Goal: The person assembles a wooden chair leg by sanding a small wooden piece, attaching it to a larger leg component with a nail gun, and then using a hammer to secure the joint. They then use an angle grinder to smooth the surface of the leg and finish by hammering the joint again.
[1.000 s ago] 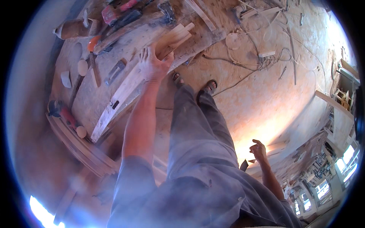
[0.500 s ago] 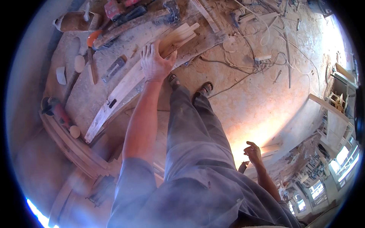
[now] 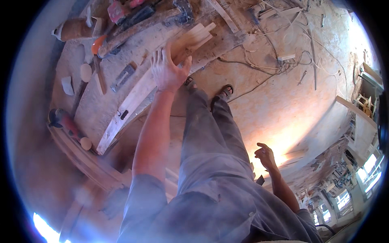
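Note:
My left hand (image 3: 169,73) is on the bench, closed round the near end of a short piece of wood (image 3: 188,42), fingers on its left side and thumb on its right. Beneath them a long pale board (image 3: 131,101) with a dark slot runs down toward the lower left. My right hand (image 3: 265,157) hangs at my right side, away from the bench. It holds nothing visible, its index finger reaching out and the others loosely bent.
On the bench lie a hammer (image 3: 184,11), a hand plane (image 3: 123,75), an orange-ended tool (image 3: 97,45) and a red power tool (image 3: 67,123). Cables (image 3: 259,67) and an offcut (image 3: 286,57) lie on the floor. Curved boards (image 3: 77,156) are at left.
The view has shifted slightly, so the bench sits a little differently in it. My left hand stays on the wood. The right hand has moved slightly up and left in the picture.

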### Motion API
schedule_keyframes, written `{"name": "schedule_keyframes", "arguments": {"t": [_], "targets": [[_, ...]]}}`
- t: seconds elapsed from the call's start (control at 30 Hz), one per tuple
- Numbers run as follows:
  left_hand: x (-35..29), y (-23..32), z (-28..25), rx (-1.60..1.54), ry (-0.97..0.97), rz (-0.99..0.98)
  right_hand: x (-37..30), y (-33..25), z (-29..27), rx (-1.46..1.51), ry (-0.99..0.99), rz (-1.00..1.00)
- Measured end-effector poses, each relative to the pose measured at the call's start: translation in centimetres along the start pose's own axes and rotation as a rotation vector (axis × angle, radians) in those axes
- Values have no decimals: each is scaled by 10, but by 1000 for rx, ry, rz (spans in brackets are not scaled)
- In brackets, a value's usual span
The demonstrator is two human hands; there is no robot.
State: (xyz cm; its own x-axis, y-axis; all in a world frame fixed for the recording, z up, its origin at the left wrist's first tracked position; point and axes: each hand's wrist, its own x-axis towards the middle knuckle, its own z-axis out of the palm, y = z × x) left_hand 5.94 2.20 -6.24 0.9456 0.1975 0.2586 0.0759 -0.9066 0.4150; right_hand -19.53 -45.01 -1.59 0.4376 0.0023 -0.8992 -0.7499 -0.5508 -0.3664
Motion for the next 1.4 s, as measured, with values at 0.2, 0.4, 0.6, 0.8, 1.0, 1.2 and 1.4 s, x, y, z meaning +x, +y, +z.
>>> {"name": "schedule_keyframes", "arguments": {"t": [0.2,0.4,0.6,0.8,1.0,1.2,1.4], "targets": [[-4,-5,11,-47,101,-13,29,-3,4,9,23,-52],[-3,9,18,-48,57,-35,75,-7,9,158,11,-198],[-26,-20,48,-458,216,-251,139,-67,29,-78,-9,-192],[-18,-15,22,-140,11,-118,167,-154,30,118,92,-390],[3,1,-6,-36,-58,-115,209,-313,22,-35,302,-908],[-16,-9,8,-10,14,-124,203,-559,83,-594,177,-1230],[5,1,14,-129,96,-15,240,-655,110,-1042,249,-1525]]}}
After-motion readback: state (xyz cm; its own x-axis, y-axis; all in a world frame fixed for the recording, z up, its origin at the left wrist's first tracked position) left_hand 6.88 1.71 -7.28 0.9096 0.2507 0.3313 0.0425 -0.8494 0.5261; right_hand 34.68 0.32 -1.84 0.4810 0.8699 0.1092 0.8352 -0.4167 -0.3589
